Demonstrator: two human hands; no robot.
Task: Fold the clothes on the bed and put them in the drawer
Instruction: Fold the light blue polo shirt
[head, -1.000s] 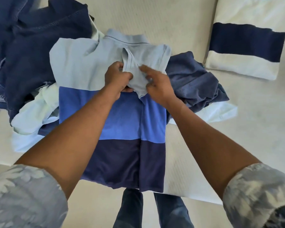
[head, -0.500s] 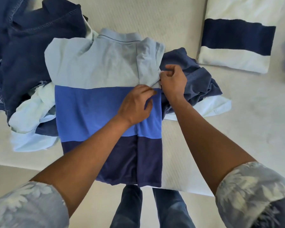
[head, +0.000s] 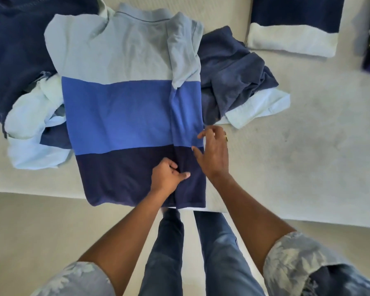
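Note:
A polo shirt [head: 120, 112] in three bands, pale blue, mid blue and navy, lies back up on the bed, collar away from me. Its right side is folded inward as a narrow strip. My left hand [head: 168, 176] rests on the navy band with curled fingers and its thumb pressing the edge of that strip. My right hand [head: 213, 151] lies on the shirt's right edge, fingers spread and nearly straight. The drawer is not in view.
Unfolded clothes lie around the shirt: dark navy garments [head: 15, 39] at the left, a pale blue one [head: 32, 129] beneath, a navy and pale blue heap [head: 233, 75] at the right. A folded navy-and-white shirt [head: 293, 37] sits far right. The bed's near edge [head: 286, 216] runs before my legs.
Both hands have slid down the folded right strip from the chest area to the navy hem band. The sleeve now lies flat inside the fold.

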